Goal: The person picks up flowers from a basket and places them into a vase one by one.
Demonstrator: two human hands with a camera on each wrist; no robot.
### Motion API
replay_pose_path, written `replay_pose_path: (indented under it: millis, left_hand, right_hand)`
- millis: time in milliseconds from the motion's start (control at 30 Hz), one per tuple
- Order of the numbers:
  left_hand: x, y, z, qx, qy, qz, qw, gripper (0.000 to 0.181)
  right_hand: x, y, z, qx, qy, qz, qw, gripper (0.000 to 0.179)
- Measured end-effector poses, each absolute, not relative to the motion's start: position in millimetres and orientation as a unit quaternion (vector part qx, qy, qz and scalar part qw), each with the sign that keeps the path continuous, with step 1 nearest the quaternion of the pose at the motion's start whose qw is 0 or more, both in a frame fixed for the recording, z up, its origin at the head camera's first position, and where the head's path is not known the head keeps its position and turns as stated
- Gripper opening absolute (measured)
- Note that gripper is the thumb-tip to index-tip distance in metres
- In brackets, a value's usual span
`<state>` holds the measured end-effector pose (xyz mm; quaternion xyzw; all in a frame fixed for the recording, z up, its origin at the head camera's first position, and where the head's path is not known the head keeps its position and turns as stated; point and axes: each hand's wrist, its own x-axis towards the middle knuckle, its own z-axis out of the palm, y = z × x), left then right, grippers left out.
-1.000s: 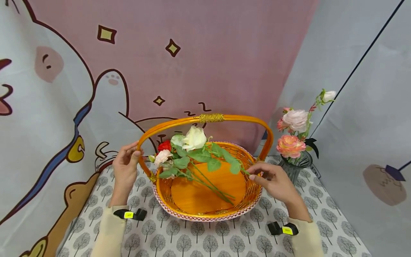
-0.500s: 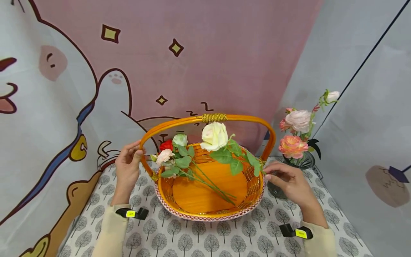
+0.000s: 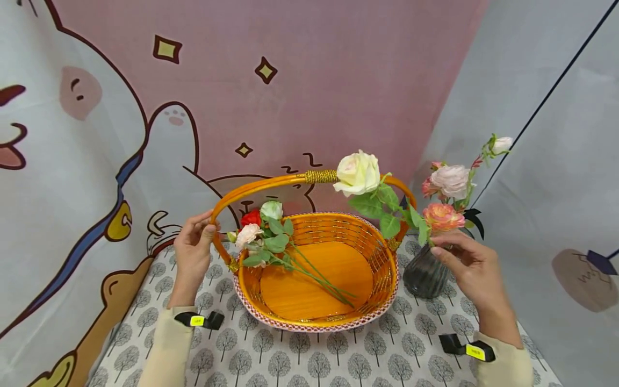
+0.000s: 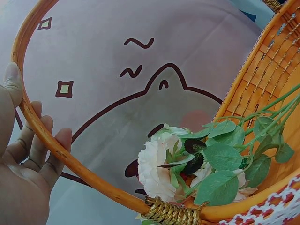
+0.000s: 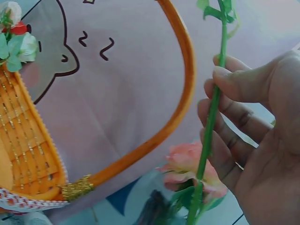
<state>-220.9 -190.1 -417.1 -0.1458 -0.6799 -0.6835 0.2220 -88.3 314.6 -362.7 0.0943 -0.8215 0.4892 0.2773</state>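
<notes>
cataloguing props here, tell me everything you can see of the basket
Orange and wicker-looking, the basket has woven sides threaded with gold, a flat bottom and red-and-white trim. Gold wrapping binds its arched handle at the top and both ends. It stands upright on the tree-print cloth, flowers lying in it, blooms left. The left hand holds the handle's left side.

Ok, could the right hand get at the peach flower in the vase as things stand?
Probably not right away: the right hand looks close to the peach flower, but it pinches the white rose by its stem, so it would likely have to let go first.
</notes>
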Motion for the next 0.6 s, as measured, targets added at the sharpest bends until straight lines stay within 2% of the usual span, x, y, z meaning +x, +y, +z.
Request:
replay_pose_path:
  millis: [267,600]
  left_hand:
    - [-221,-190,-417,-0.147,-0.681,-0.681,0.225,0.034]
    - [-220,-190,-418,-0.156,-0.683,-0.676,0.226,0.034]
  right_hand:
    - [-94,323,-340,0.083,-0.721,0.596,0.342,0.022]
    - [-105,329,-323,0.050,-0.701,0.590,0.398,0.020]
